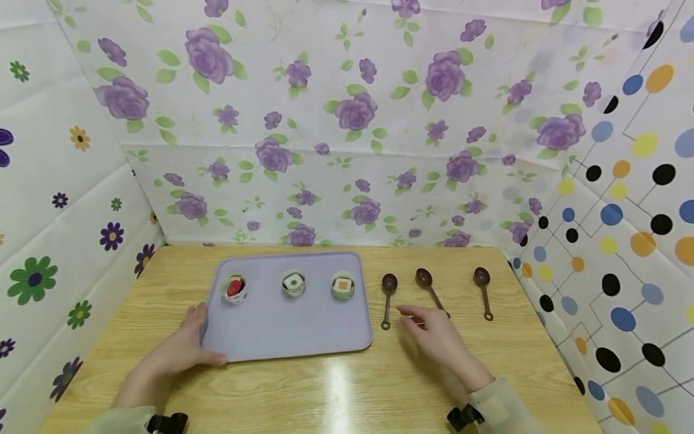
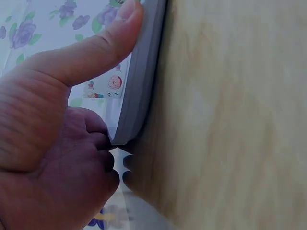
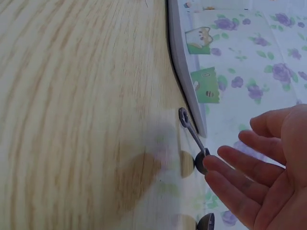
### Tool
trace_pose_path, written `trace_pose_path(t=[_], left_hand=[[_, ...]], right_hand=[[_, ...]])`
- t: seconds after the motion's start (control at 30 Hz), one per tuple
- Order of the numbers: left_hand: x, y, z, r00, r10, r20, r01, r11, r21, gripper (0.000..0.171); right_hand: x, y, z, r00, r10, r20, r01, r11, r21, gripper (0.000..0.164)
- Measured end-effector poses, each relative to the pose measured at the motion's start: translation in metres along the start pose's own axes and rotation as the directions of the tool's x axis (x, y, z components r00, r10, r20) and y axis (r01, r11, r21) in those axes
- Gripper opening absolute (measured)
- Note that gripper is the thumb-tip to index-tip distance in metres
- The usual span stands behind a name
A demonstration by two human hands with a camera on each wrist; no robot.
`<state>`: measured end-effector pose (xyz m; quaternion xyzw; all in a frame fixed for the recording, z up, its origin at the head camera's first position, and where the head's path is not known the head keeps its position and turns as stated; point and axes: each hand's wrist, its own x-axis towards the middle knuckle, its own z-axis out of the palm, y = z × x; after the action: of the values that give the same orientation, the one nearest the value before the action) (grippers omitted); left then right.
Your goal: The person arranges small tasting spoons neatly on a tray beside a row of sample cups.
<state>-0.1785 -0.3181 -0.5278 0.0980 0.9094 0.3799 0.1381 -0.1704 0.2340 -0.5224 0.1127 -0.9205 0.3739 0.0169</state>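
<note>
At the near left corner of a lavender tray (image 1: pixel 282 331), my left hand (image 1: pixel 184 343) grips the rim. Its thumb (image 2: pixel 96 55) lies along the front side, while the curled fingers are at the left side. Three small cups stand in a row on the tray: a left cup (image 1: pixel 239 297) with something red, a middle cup (image 1: pixel 293 292) with a white-and-green piece, a right cup (image 1: pixel 343 294) with a white-and-orange piece. My right hand (image 1: pixel 434 337) hovers over the table with loosely bent fingers, holding nothing. Nearest to it are a brown spoon (image 1: pixel 388 295) and a second brown spoon (image 1: pixel 425 279), partly hidden by the hand.
Farther right on the wooden table (image 1: pixel 303 398) lies a third brown spoon (image 1: pixel 482 286). A purple-flowered cloth (image 1: pixel 325 181) hangs behind the table. Patterned cloths also close off the left and right sides.
</note>
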Motion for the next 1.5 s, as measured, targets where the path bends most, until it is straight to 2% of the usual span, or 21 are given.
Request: trace_pose_path(t=[0.2, 0.37, 0.53, 0.67, 0.8, 1.07, 1.3, 1.5], left_hand=[[0.01, 0.005, 0.001, 1.0, 0.022, 0.013, -0.022, 1.0, 0.008, 0.147], [0.011, 0.007, -0.009, 0.999, -0.009, 0.038, 0.009, 1.0, -0.012, 0.138], [0.008, 0.006, -0.019, 0.999, -0.031, 0.014, 0.031, 0.998, -0.047, 0.108], [0.007, 0.005, -0.018, 0.999, -0.043, -0.024, 0.042, 0.997, -0.06, 0.083], [0.008, 0.003, -0.014, 0.999, -0.025, -0.046, 0.023, 0.999, -0.044, 0.075], [0.009, -0.001, -0.014, 0.998, -0.014, -0.054, 0.013, 1.0, -0.015, 0.074], [0.007, -0.002, -0.014, 0.999, -0.008, -0.044, 0.009, 1.0, 0.013, 0.075], [0.007, -0.006, -0.014, 0.999, 0.018, -0.042, -0.018, 1.0, 0.02, 0.08]], right_hand=[[0.003, 0.007, 0.004, 0.995, 0.093, -0.037, -0.09, 0.994, 0.059, 0.035], [0.006, 0.01, 0.006, 0.981, 0.193, -0.01, -0.186, 0.959, 0.214, 0.037], [0.011, 0.012, 0.009, 0.965, 0.26, 0.021, -0.252, 0.907, 0.338, 0.04], [0.016, 0.014, 0.013, 0.959, 0.282, 0.013, -0.266, 0.888, 0.376, 0.041], [0.02, 0.013, 0.014, 0.954, 0.299, 0.001, -0.279, 0.888, 0.366, 0.042], [0.03, 0.014, 0.024, 0.956, 0.294, 0.019, -0.286, 0.908, 0.305, 0.046], [0.038, 0.017, 0.034, 0.958, 0.28, -0.07, -0.261, 0.945, 0.198, 0.045], [0.046, 0.014, 0.042, 0.954, 0.284, -0.099, -0.267, 0.951, 0.157, 0.046]])
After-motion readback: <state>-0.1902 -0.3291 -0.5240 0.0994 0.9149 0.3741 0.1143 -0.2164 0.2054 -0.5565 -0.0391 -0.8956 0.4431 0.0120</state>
